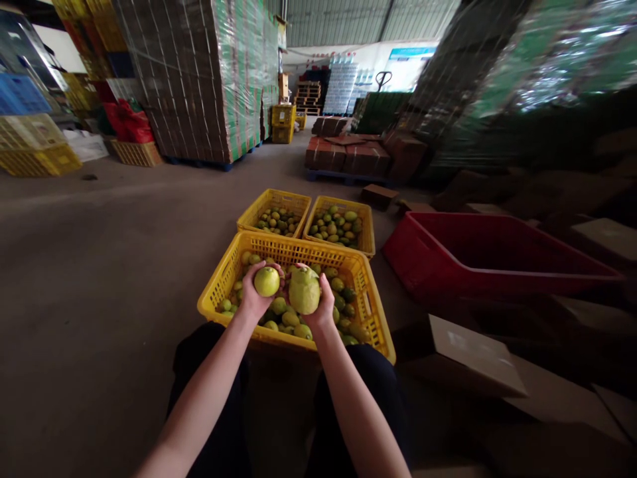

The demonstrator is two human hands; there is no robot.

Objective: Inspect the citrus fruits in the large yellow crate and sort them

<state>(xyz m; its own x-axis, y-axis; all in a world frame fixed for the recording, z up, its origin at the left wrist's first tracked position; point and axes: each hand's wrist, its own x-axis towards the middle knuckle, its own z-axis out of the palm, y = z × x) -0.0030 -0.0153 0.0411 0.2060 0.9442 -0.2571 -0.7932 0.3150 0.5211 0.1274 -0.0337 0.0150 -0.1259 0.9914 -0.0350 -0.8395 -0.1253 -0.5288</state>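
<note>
Two grips (252, 297) (325, 305), one fruit (267, 282) (304, 291) each.

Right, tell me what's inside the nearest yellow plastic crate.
The crate holds rounded yellow-green fruit, some darker green. The left hand, with a round fruit, and right hand, with a bigger fruit, hide part of the middle; the bottom is covered.

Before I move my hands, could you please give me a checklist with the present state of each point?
1. Left hand holds the smaller fruit: ok.
2. Right hand holds the larger fruit: ok.
3. Both hands are over the front basket: ok.
4. Red tub stands apart from that basket: ok.
5. Undersides of both held fruits are undamaged: cannot tell, hidden.
</note>
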